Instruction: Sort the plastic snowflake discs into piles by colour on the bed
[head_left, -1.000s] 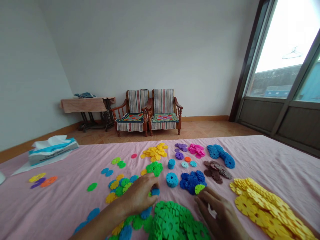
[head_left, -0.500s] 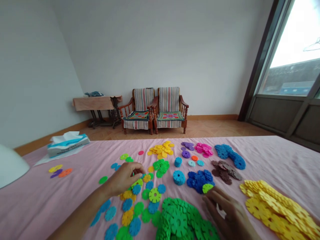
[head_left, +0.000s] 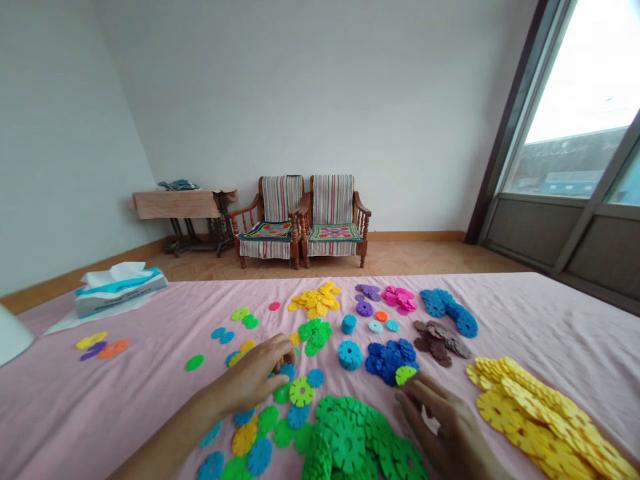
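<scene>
Flat plastic snowflake discs in many colours lie on a pink cloth [head_left: 550, 320]. My left hand [head_left: 253, 380] rests palm down on a mixed scatter of blue, green and yellow discs [head_left: 273, 427], fingertips touching a blue disc [head_left: 287, 371]; its fingers are curled and whether they pinch a disc is unclear. My right hand [head_left: 445, 427] lies flat with fingers stretched beside the big green pile [head_left: 350, 440], near a light green disc [head_left: 404, 375] and the dark blue pile [head_left: 387, 357]. A light green disc [head_left: 301, 391] lies between the hands.
A long yellow pile [head_left: 540, 417] fills the right. Farther back lie brown [head_left: 440, 339], blue [head_left: 447, 308], pink [head_left: 399, 299], purple and yellow [head_left: 314, 300] groups. A tissue box [head_left: 117, 288] sits far left; two armchairs [head_left: 303, 220] and a side table stand behind.
My left hand has slid a little to the right and nearer over the mixed discs. My right hand has stayed flat by the green pile.
</scene>
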`<state>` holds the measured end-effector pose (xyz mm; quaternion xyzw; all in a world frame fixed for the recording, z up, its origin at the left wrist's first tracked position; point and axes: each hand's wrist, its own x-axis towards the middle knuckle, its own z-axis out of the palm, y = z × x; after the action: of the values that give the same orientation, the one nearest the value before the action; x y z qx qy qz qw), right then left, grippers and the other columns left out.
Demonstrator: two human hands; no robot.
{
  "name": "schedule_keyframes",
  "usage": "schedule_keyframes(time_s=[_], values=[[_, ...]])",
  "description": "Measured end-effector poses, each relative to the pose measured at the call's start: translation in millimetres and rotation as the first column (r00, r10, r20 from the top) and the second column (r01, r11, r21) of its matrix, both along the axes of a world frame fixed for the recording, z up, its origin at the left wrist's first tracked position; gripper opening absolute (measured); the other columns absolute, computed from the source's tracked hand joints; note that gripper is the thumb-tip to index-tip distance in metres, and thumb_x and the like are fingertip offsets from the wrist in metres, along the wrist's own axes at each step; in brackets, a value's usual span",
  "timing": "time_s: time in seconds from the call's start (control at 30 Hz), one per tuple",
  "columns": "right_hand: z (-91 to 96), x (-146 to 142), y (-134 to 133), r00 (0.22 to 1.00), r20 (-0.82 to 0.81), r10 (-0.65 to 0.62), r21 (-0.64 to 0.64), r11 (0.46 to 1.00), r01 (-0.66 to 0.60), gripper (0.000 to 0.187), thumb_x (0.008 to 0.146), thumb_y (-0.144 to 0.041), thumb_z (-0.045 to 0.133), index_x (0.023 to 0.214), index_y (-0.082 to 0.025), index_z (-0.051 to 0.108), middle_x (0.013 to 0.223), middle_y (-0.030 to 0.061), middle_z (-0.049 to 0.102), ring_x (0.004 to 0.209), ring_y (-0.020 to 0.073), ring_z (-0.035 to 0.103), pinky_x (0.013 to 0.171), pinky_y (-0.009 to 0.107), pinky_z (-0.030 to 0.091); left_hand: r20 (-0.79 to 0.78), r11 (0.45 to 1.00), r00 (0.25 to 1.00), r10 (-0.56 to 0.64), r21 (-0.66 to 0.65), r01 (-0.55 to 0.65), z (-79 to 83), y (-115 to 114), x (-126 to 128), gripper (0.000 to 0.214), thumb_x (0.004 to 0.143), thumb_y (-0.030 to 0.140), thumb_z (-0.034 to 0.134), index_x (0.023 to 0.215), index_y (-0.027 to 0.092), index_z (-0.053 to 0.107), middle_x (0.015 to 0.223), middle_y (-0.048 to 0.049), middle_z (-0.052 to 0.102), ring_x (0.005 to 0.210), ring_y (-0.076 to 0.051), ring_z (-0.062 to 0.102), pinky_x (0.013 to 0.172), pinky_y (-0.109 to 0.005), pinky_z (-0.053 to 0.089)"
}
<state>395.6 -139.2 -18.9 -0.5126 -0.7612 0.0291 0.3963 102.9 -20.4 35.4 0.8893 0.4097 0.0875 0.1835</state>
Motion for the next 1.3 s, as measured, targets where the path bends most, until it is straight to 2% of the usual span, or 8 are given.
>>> schedule_keyframes(time_s=[0.2, 0.37, 0.5, 0.8, 0.97, 1.3], values=[[3.6, -2, -4, 0.994, 0.106, 0.009, 0.077, 0.997, -0.018, 0.019, 0.093, -0.022, 0.044, 0.081, -0.021, 0.058, 0.074, 0.0042, 0.062, 0.067, 0.0142, 0.061, 0.060, 0.022, 0.049, 0.094, 0.997, 0.994, 0.057, -0.058, -0.051, -1.8, 7, -2, 0.011, 0.069, 0.013, 0.048, 0.076, 0.019, 0.054, 0.072, 0.0018, 0.057, 0.069, -0.015, 0.053, 0.062, -0.024, 0.038], [2.9, -1, -4, 0.992, 0.123, 0.027, 0.025, 0.999, -0.031, 0.020, 0.094, -0.021, 0.043, 0.082, -0.020, 0.059, 0.074, 0.0046, 0.062, 0.067, 0.0137, 0.061, 0.061, 0.023, 0.050, 0.311, 0.981, 0.933, 0.181, -0.125, -0.149, -3.0, 12, 2, 0.010, 0.072, 0.018, 0.049, 0.079, 0.017, 0.056, 0.074, 0.0005, 0.060, 0.072, -0.015, 0.056, 0.063, -0.024, 0.042], [1.5, 1, -2, 0.995, 0.098, 0.031, 0.031, 0.999, -0.034, 0.022, 0.094, -0.022, 0.042, 0.079, -0.020, 0.058, 0.073, 0.0041, 0.061, 0.064, 0.0132, 0.061, 0.058, 0.022, 0.049, 0.399, 0.966, 0.890, 0.219, -0.218, -0.140, -6.2, 8, 11, 0.013, 0.071, 0.021, 0.053, 0.082, 0.016, 0.058, 0.075, -0.0005, 0.060, 0.071, -0.015, 0.057, 0.065, -0.024, 0.044], [2.3, 1, -3, 0.993, 0.118, 0.028, 0.004, 1.000, -0.029, 0.022, 0.094, -0.024, 0.042, 0.081, -0.021, 0.060, 0.075, 0.0045, 0.063, 0.066, 0.0134, 0.062, 0.061, 0.022, 0.051, 0.291, 0.961, 0.949, 0.125, -0.274, -0.043, -13.8, 1, 38, 0.017, 0.069, 0.018, 0.055, 0.082, 0.015, 0.066, 0.068, 0.0011, 0.059, 0.067, -0.014, 0.055, 0.060, -0.021, 0.041], [1.2, 0, -3, 0.994, 0.113, 0.012, 0.050, 0.999, -0.018, 0.025, 0.095, -0.026, 0.042, 0.079, -0.021, 0.060, 0.072, 0.0042, 0.062, 0.063, 0.0131, 0.062, 0.059, 0.022, 0.051, 0.187, 0.982, 0.978, 0.097, -0.177, -0.063, -16.9, 2, 45, 0.020, 0.067, 0.015, 0.055, 0.081, 0.017, 0.069, 0.069, 0.0010, 0.058, 0.066, -0.013, 0.054, 0.057, -0.020, 0.039], [3.6, -1, -2, 0.992, 0.122, 0.031, -0.030, 0.999, -0.027, 0.027, 0.095, -0.026, 0.040, 0.079, -0.020, 0.061, 0.073, 0.0043, 0.062, 0.065, 0.0130, 0.061, 0.060, 0.022, 0.050, 0.122, 0.994, 0.989, 0.081, -0.086, -0.071, -22.1, 4, 40, 0.015, 0.065, 0.014, 0.057, 0.078, 0.018, 0.064, 0.077, 0.0000, 0.058, 0.073, -0.015, 0.055, 0.063, -0.022, 0.041]])
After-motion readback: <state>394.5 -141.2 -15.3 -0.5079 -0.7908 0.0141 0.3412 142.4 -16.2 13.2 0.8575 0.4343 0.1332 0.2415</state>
